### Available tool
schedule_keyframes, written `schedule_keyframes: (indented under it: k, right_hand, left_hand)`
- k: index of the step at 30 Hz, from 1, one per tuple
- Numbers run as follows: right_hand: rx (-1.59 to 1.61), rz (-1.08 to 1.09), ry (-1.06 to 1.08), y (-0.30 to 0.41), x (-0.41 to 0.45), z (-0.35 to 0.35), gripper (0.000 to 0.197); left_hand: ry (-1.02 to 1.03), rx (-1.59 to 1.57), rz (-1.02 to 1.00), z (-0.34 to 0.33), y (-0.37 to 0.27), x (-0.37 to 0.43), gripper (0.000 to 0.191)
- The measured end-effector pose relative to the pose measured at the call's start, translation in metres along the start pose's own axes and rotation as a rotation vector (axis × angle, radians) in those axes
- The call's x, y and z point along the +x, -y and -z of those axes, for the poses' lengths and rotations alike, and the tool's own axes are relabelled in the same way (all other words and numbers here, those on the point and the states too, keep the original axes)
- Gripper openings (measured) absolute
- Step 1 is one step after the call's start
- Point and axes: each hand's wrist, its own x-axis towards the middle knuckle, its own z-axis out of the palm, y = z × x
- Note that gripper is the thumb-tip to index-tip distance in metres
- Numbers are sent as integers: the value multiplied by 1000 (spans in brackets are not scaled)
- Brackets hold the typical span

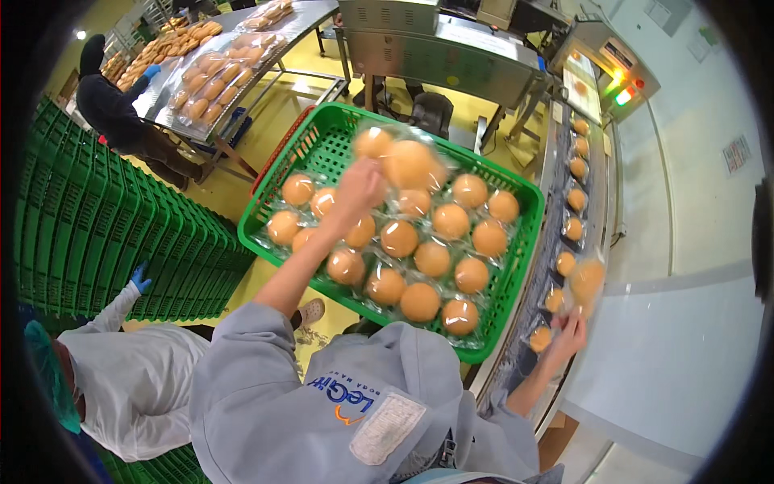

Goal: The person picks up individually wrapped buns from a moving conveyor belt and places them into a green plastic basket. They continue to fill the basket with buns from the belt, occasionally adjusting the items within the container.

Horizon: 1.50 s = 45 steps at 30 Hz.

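Note:
A green plastic crate (532, 254) in front of me holds several round golden buns, each in clear plastic wrap. My left hand (363, 184) is over its far part, gripping the wrapper of a bun (410, 164) blurred by motion. Another wrapped bun (372, 142) shows close beside it; whether I hold that one too is unclear. To the right, my right hand (568, 334) pinches the wrap of a bun (586, 281) above the conveyor belt (532, 308). A line of wrapped buns (573, 228) lies along this belt.
Tall stacks of green crates (133, 242) stand at left, where a person in white (133, 381) touches them with a blue glove. Behind, another person (109, 103) works at a metal table (308, 18) bearing bagged bread (211, 85). A steel machine (435, 60) stands ahead; signal lights (623, 95) glow at the belt's far end.

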Motion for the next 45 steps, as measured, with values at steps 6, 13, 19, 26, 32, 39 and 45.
schedule_keyframes:
  k: [6,13,19,26,32,39,45]
  right_hand:
    - [377,-67,815,127,-32,-223,18]
    - [27,267,1050,113,-114,-450,17]
    - [-275,672,776,86,-136,-483,25]
    - [-595,744,894,34,-140,-470,52]
    - [-735,969,1004,36,-159,-421,53]
    - [-435,892,1935,95,-195,-301,48]
    - [425,331,1823,66,-194,-81,27]
  left_hand:
    - [126,655,139,22,168,-42,21]
    - [315,438,392,43,159,-31,22]
    - [-191,331,183,64,142,33,36]
    - [-59,612,-21,15,230,25,35]
    - [15,715,181,1,200,-29,48]
    - [24,261,327,-9,122,-24,49]
    - [326,-237,-162,-86,-107,-27,43]
